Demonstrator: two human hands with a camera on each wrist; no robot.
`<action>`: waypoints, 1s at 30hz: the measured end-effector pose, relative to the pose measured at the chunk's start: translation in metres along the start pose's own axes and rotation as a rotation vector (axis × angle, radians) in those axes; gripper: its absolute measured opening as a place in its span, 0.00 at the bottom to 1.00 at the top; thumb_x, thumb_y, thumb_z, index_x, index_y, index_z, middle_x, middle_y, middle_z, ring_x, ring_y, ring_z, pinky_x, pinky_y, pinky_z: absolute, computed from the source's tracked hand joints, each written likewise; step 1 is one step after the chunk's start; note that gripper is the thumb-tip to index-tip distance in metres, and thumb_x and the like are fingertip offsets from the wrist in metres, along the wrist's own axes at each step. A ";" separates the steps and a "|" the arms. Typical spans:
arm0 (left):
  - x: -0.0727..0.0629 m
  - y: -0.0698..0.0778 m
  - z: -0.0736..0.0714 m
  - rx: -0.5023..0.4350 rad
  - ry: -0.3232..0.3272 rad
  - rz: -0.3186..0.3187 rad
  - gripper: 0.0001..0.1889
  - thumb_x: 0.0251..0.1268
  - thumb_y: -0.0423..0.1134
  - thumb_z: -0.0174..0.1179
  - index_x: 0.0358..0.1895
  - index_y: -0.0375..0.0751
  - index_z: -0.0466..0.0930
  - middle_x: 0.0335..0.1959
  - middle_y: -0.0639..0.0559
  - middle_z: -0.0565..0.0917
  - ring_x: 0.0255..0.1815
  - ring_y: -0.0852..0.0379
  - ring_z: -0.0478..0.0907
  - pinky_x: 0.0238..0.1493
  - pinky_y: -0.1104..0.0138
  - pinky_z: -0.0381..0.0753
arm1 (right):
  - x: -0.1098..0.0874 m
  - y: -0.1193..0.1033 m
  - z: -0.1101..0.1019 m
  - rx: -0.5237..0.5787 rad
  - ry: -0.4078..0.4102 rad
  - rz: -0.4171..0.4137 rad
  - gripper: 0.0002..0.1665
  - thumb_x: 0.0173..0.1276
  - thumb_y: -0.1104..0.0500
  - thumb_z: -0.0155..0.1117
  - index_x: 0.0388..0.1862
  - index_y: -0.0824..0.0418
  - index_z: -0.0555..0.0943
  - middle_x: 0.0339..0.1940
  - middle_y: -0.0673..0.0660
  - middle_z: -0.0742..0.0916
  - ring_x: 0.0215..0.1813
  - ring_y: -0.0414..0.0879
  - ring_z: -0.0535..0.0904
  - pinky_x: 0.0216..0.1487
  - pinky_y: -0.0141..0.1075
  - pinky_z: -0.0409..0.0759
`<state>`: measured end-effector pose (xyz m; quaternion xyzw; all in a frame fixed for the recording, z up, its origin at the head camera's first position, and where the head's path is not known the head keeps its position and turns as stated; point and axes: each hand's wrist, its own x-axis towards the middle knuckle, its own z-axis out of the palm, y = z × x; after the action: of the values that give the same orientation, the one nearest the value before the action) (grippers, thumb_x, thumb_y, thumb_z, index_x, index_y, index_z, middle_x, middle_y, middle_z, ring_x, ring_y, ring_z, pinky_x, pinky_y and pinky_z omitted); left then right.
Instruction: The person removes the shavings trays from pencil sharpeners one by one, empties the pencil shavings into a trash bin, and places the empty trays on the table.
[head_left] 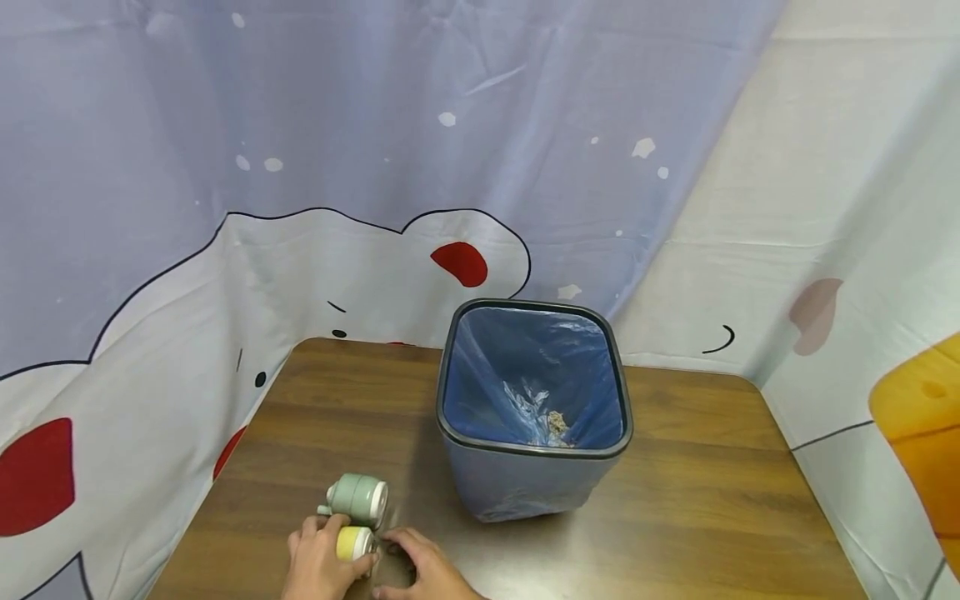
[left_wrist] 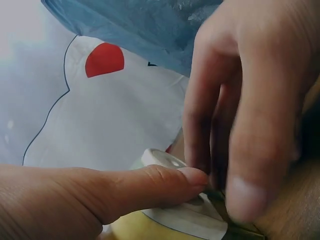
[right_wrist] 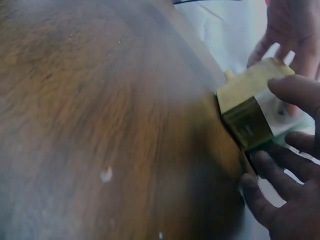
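On the near left of the table, my left hand grips a small yellow object with a white end; its exact kind does not show. The left thumb lies across that white end. Just beyond it lies a pale green object on its side, with a white end and a small knob. My right hand is beside the white end of the yellow object, fingers loosely bent and spread around it. Whether the right fingertips touch it I cannot tell.
A grey bin lined with a blue plastic bag stands at the middle back of the wooden table. A crumpled light-brown scrap lies inside. Printed cloth hangs behind and at both sides of the table.
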<state>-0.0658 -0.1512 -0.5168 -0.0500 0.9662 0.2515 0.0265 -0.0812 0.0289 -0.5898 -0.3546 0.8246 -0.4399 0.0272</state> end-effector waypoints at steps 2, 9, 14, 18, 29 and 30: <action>0.000 0.001 0.001 -0.004 -0.004 0.003 0.34 0.33 0.51 0.74 0.46 0.32 0.76 0.44 0.31 0.72 0.41 0.32 0.66 0.36 0.50 0.71 | 0.002 -0.001 0.002 -0.004 -0.021 -0.004 0.34 0.57 0.46 0.67 0.60 0.56 0.69 0.51 0.50 0.79 0.51 0.38 0.74 0.49 0.28 0.72; -0.001 0.003 0.000 -0.013 -0.008 0.005 0.34 0.33 0.51 0.74 0.45 0.33 0.76 0.44 0.32 0.73 0.40 0.35 0.67 0.35 0.51 0.71 | 0.005 -0.006 0.010 -0.002 0.014 0.072 0.34 0.56 0.46 0.68 0.59 0.56 0.69 0.49 0.50 0.79 0.49 0.38 0.75 0.46 0.30 0.74; -0.001 0.003 -0.001 -0.014 -0.007 0.020 0.34 0.33 0.52 0.74 0.45 0.34 0.76 0.44 0.33 0.73 0.41 0.35 0.67 0.35 0.51 0.72 | 0.008 -0.010 0.019 -0.040 0.104 0.128 0.33 0.54 0.45 0.69 0.57 0.53 0.70 0.47 0.49 0.79 0.48 0.39 0.75 0.45 0.31 0.74; 0.001 0.002 -0.001 -0.013 -0.019 0.014 0.34 0.32 0.52 0.74 0.45 0.35 0.76 0.44 0.35 0.73 0.41 0.35 0.67 0.33 0.51 0.73 | 0.011 -0.012 0.024 -0.047 0.139 0.145 0.34 0.52 0.45 0.70 0.55 0.54 0.71 0.46 0.49 0.79 0.46 0.38 0.75 0.44 0.30 0.74; 0.003 0.007 0.000 -0.029 -0.078 -0.027 0.33 0.34 0.47 0.72 0.47 0.34 0.73 0.45 0.38 0.71 0.41 0.36 0.66 0.29 0.54 0.74 | 0.018 -0.011 0.029 -0.207 0.137 0.131 0.36 0.48 0.44 0.73 0.54 0.55 0.72 0.46 0.49 0.80 0.48 0.38 0.75 0.46 0.31 0.74; 0.003 0.007 0.000 -0.028 -0.084 -0.035 0.33 0.34 0.46 0.72 0.47 0.34 0.72 0.46 0.37 0.71 0.42 0.35 0.66 0.28 0.54 0.74 | 0.018 -0.011 0.030 -0.222 0.139 0.132 0.36 0.47 0.44 0.73 0.54 0.56 0.72 0.47 0.50 0.80 0.48 0.38 0.75 0.47 0.31 0.74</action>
<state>-0.0698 -0.1450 -0.5138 -0.0569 0.9596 0.2665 0.0706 -0.0780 -0.0073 -0.5945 -0.2693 0.8895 -0.3668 -0.0405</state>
